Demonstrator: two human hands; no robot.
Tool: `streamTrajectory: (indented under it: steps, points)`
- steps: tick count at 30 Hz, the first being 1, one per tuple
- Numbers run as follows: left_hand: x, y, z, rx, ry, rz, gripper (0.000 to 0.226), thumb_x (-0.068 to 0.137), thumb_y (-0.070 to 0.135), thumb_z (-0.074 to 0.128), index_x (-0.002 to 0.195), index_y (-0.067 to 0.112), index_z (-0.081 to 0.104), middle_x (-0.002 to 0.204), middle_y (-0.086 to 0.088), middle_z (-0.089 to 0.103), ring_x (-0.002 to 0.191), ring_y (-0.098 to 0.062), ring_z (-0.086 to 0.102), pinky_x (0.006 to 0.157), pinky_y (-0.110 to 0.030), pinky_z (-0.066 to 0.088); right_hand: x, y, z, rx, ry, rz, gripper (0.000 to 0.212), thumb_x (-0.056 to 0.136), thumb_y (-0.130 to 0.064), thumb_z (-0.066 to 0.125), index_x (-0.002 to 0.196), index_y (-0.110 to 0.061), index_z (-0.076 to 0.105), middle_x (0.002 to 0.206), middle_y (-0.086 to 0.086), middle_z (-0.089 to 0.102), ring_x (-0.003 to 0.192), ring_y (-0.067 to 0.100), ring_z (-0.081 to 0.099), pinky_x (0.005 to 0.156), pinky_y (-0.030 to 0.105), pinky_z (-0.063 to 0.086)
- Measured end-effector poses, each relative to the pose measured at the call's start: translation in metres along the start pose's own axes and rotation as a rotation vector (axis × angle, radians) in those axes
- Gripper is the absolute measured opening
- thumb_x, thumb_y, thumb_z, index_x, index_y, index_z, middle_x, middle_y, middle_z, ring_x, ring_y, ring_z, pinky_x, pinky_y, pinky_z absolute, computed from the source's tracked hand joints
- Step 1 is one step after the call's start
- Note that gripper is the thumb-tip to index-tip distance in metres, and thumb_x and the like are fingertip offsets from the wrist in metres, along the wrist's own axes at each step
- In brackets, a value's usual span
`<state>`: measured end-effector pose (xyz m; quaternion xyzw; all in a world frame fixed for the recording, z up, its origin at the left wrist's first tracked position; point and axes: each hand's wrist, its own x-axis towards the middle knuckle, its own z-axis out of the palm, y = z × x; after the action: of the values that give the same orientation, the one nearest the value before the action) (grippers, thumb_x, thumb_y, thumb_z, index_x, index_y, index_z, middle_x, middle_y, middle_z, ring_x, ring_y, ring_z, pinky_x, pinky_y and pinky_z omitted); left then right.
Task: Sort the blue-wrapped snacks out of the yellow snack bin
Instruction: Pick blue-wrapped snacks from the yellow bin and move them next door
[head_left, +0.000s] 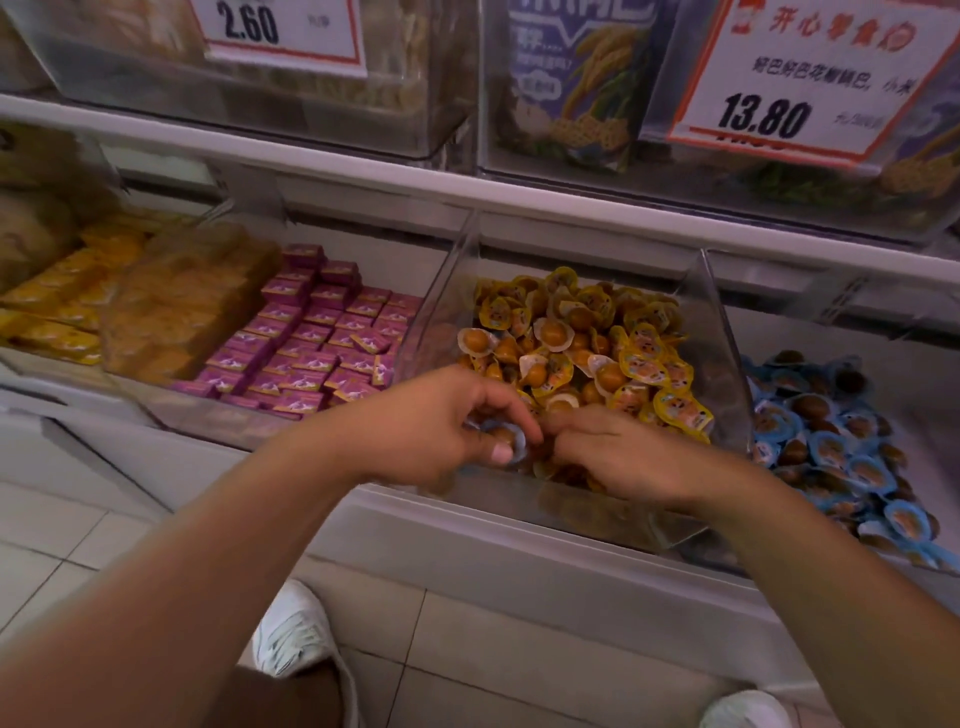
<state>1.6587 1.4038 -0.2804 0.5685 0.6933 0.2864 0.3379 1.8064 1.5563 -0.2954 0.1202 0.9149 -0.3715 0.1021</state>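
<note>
The left hand (447, 426) pinches a blue-wrapped snack (506, 439) at the yellow snack bin (722, 332) front. The right hand (608, 452) digs among yellow packs; its grip cannot be told. Lift the snack clear before carrying it to the blue bin (841, 436).

Right hand (618, 457) fingertips were buried among yellow-wrapped snacks (587, 343); the white price card (283, 31) was cropped by the top edge.

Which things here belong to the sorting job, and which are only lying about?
Belong to the job:
- yellow snack bin
- blue-wrapped snack, held in the left hand
- right hand, reaching into the bin
- bin of blue snacks beside it

Only lying about:
- pink boxes
- price sign 13.80
- price sign 2.60
</note>
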Motion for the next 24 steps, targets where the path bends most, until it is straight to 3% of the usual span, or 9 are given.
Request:
streamTrajectory:
  steps: [2, 4, 6, 9, 12, 16, 18, 22, 24]
  points:
    - [0.002, 0.001, 0.009, 0.085, 0.105, -0.021, 0.026, 0.093, 0.009, 0.064, 0.113, 0.025, 0.071, 0.104, 0.01, 0.068, 0.099, -0.004, 0.061, 0.09, -0.019, 0.048, 0.002, -0.004, 0.002, -0.05, -0.079, 0.069, 0.03, 0.105, -0.027, 0.038, 0.114, -0.018, 0.064, 0.111, 0.001, 0.063, 0.098, 0.005, 0.054, 0.093, 0.031, 0.041]
    - [0.004, 0.0, 0.016, 0.171, 0.205, -0.041, 0.029, 0.094, 0.009, 0.06, 0.116, 0.026, 0.07, 0.109, 0.006, 0.068, 0.104, -0.009, 0.061, 0.092, -0.029, 0.05, 0.004, -0.009, 0.003, -0.154, -0.118, 0.138, 0.039, 0.106, -0.041, 0.029, 0.127, -0.025, 0.058, 0.131, 0.001, 0.06, 0.116, 0.014, 0.054, 0.104, 0.038, 0.041]
    - [0.006, -0.003, 0.018, 0.145, 0.292, -0.034, 0.033, 0.095, 0.007, 0.057, 0.118, 0.026, 0.069, 0.112, 0.002, 0.067, 0.104, -0.012, 0.061, 0.09, -0.029, 0.049, 0.005, -0.015, 0.006, -0.287, -0.145, 0.196, 0.043, 0.105, -0.045, 0.023, 0.129, -0.029, 0.056, 0.14, 0.0, 0.055, 0.121, 0.017, 0.051, 0.105, 0.039, 0.04]
    - [0.009, -0.006, 0.018, 0.012, 0.393, -0.02, 0.034, 0.095, 0.004, 0.054, 0.119, 0.024, 0.069, 0.111, 0.002, 0.067, 0.1, -0.01, 0.061, 0.082, -0.015, 0.047, 0.007, -0.02, 0.01, -0.374, -0.165, 0.243, 0.045, 0.103, -0.049, 0.022, 0.123, -0.029, 0.058, 0.139, -0.001, 0.055, 0.121, 0.019, 0.051, 0.104, 0.041, 0.041]
    - [0.01, -0.004, 0.02, -0.081, 0.419, -0.019, 0.035, 0.096, 0.004, 0.052, 0.119, 0.024, 0.069, 0.111, 0.001, 0.066, 0.102, -0.012, 0.061, 0.086, -0.022, 0.05, 0.013, -0.02, 0.009, -0.309, -0.177, 0.258, 0.043, 0.1, -0.055, 0.025, 0.12, -0.038, 0.059, 0.141, -0.01, 0.053, 0.122, 0.013, 0.049, 0.103, 0.038, 0.04]
    - [0.009, -0.001, 0.02, -0.132, 0.432, -0.016, 0.035, 0.097, 0.002, 0.05, 0.119, 0.023, 0.068, 0.119, -0.003, 0.066, 0.109, -0.016, 0.061, 0.097, -0.035, 0.051, 0.016, -0.02, 0.009, -0.3, -0.162, 0.23, 0.04, 0.085, -0.072, 0.024, 0.091, -0.049, 0.057, 0.12, -0.009, 0.06, 0.106, 0.011, 0.054, 0.089, 0.033, 0.044]
    - [0.008, -0.001, 0.019, -0.153, 0.417, -0.006, 0.036, 0.097, 0.001, 0.049, 0.121, 0.02, 0.067, 0.122, -0.004, 0.065, 0.114, -0.016, 0.061, 0.1, -0.037, 0.05, 0.016, -0.018, 0.009, -0.256, -0.157, 0.23, 0.053, 0.074, -0.078, 0.025, 0.103, -0.05, 0.06, 0.122, -0.01, 0.061, 0.11, 0.012, 0.056, 0.097, 0.037, 0.045]
    - [0.009, -0.003, 0.017, -0.227, 0.395, 0.011, 0.035, 0.099, 0.001, 0.048, 0.124, 0.017, 0.065, 0.12, -0.006, 0.066, 0.115, -0.016, 0.061, 0.101, -0.039, 0.05, 0.016, -0.013, 0.004, -0.019, -0.164, 0.168, 0.033, 0.088, -0.059, 0.046, 0.097, -0.035, 0.068, 0.104, -0.009, 0.069, 0.102, 0.011, 0.062, 0.1, 0.043, 0.046]
    - [0.011, -0.004, 0.017, -0.254, 0.424, 0.024, 0.033, 0.099, 0.004, 0.049, 0.122, 0.021, 0.065, 0.118, -0.002, 0.067, 0.113, -0.012, 0.062, 0.098, -0.036, 0.052, 0.016, -0.012, 0.005, 0.069, -0.157, 0.11, 0.026, 0.092, -0.05, 0.052, 0.099, -0.034, 0.071, 0.105, -0.015, 0.07, 0.104, 0.005, 0.062, 0.102, 0.039, 0.044]
